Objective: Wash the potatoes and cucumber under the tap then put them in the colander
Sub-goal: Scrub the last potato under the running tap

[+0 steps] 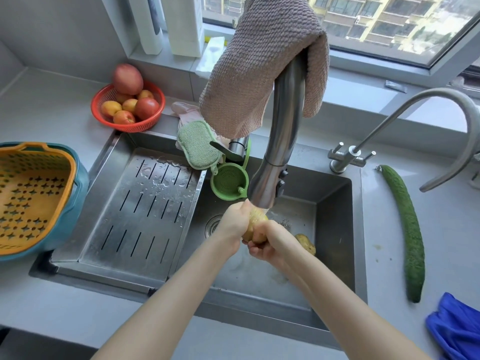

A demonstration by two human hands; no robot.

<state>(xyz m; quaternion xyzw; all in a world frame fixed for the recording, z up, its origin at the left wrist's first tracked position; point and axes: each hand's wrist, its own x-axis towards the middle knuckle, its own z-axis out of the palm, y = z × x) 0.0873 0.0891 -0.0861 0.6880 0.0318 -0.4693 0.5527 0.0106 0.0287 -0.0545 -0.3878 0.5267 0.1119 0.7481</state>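
Both hands hold one yellow potato (255, 224) under water running from the steel tap (270, 183) over the sink (335, 229). My left hand (235, 222) wraps its left side and my right hand (270, 241) cups it from below and the right. A second potato (306, 244) lies on the sink floor just right of my hands. The long green cucumber (407, 229) rests on the counter right of the sink. The orange colander (28, 196) sits inside a teal bowl at the far left, with nothing in it.
A slotted steel drain tray (145, 209) covers the sink's left half. A red basket of fruit (128, 105) stands behind it. A green sponge (198, 144) and green strainer (228, 181) hang near the tap base. A second small tap (415, 136) and a blue cloth (457, 328) are at the right.
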